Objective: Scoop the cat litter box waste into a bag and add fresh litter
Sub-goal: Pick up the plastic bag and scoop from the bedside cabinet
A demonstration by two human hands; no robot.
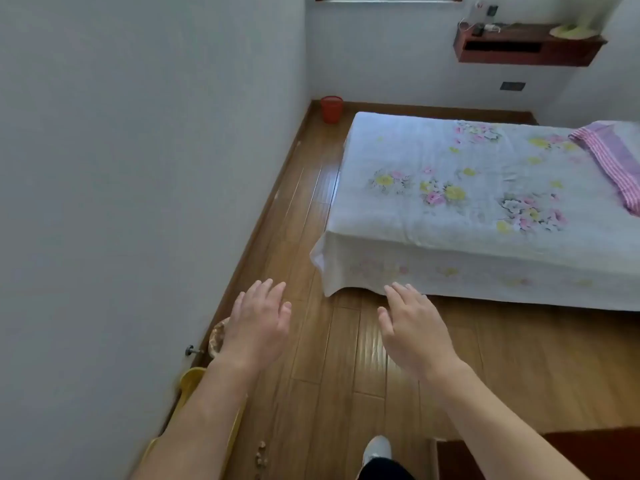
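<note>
Hands, left (258, 318) and right (412, 327), spread over floor (311, 209) beside wall (138, 168)

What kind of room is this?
Most likely a bedroom: a bed with a flowered sheet, a wall shelf beyond it, and a red bin in the far corner.

Yellow litter box (192, 377): plastic, with a rounded corner and a smooth rim, standing on the wooden floor (329, 393) against the foot of the wall (104, 237) at lower left. Only its far corner and strips of its 2 long sides show; the left forearm (207, 403) crosses in front, so the inside cannot be seen. Litter granules (260, 459): a few small, pale-brown lumps scattered loose on the floor just to the right of the box, near the bottom edge.
</note>
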